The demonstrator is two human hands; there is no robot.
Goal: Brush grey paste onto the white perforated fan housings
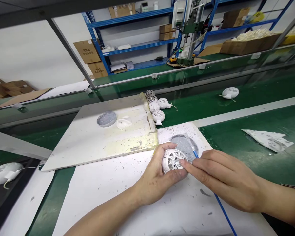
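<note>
I'd press lightly here, lower centre.
My left fingers (173, 177) pinch the white housing (170, 160); my right fingers (200, 173) clasp the blue stick (224, 213).

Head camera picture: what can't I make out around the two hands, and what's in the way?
Head view: the underside of the white casing, hidden by the left hand.
Head view: the middle of the blue stick, hidden by the right hand.
Head view: the stick's near end, cut off by the bottom edge.
Head view: any marking at the casing's middle, too small to read and partly behind a right fingertip.
</note>
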